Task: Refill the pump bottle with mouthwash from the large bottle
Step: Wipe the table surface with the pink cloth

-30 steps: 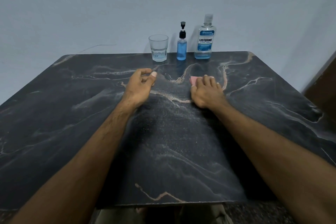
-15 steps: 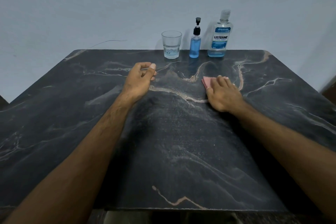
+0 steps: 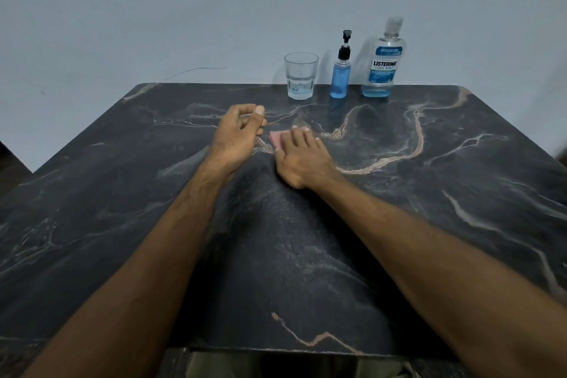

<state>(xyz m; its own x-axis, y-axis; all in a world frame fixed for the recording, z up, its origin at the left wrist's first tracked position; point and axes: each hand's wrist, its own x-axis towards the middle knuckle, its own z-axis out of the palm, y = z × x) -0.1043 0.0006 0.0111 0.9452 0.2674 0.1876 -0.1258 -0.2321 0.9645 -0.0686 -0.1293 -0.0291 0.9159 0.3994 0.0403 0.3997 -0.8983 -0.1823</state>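
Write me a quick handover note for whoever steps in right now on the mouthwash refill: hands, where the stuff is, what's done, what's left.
Left hand: loosely curled over the table, holding nothing.
Right hand: fingers flat, pressing a pink cloth onto the table.
Along the far edge, all upright and apart: glass on the left, pump bottle in the middle with its pump on, large bottle on the right with its cap on.
Done: nothing of the refill itself; neither bottle is opened.
Left: take the pump off, uncap the large bottle, pour the mouthwash in, close both.
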